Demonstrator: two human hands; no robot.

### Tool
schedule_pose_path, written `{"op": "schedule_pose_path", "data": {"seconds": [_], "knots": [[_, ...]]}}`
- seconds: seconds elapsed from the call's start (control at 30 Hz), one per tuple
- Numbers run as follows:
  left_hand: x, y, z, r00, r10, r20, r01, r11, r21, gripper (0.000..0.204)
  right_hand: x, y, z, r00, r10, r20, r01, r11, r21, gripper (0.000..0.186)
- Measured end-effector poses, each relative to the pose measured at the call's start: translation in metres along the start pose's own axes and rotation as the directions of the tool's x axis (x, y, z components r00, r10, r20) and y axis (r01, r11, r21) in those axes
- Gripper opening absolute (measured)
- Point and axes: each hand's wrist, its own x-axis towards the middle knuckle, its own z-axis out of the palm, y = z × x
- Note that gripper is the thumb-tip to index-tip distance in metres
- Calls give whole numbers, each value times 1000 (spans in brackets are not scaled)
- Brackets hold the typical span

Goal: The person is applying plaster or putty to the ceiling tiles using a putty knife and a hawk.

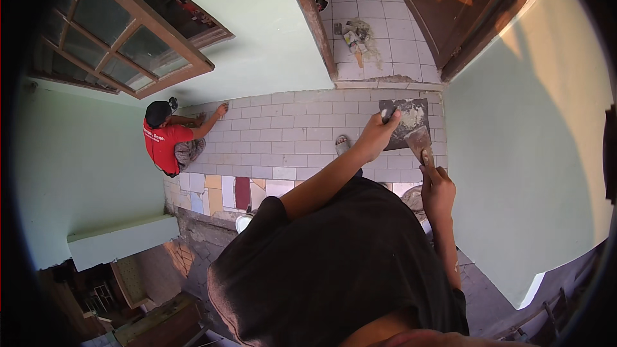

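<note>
A: ok so what's with the grip on that dark board? Left hand only has one edge.

B: Thumb on top, other fingers presumably tucked under where I can't see. They're clamped on its left edge, my guess is to leave the face free for that pale paste. It's over the grey tiles and looks roughly flat, prob so nothing slides off.

A: And the scraper?

B: Right hand, fingers wrapped round the handle, just on the near side of the board. Blade overlaps the board's near right corner, can't tell if it's touching. Holding it back there likely keeps knuckles out of the goop.

A: What about the person in the red shirt?

B: Way left of the board, crouched low, I'd guess for reach, one hand by the foot of the wall. Too small to tell if those fingers hold anything.

A: And the pile of bits?

B: Beyond the board, past the door frame. Maybe parked there to stay out from underfoot.
</note>
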Motion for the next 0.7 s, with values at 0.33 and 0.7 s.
{"op": "schedule_pose_path", "data": {"seconds": [0.33, 0.7], "knots": [[18, 4, -3, 990, -139, 22, 140, 990, -24, 38, 22, 14, 3, 995, 93, -42, -95, 994, -47, 35], [59, 20, -2, 991, -135, -4, 135, 989, -69, 43, 40, -22, 5, 999, 9, 43, -4, 993, -120, 38]]}}
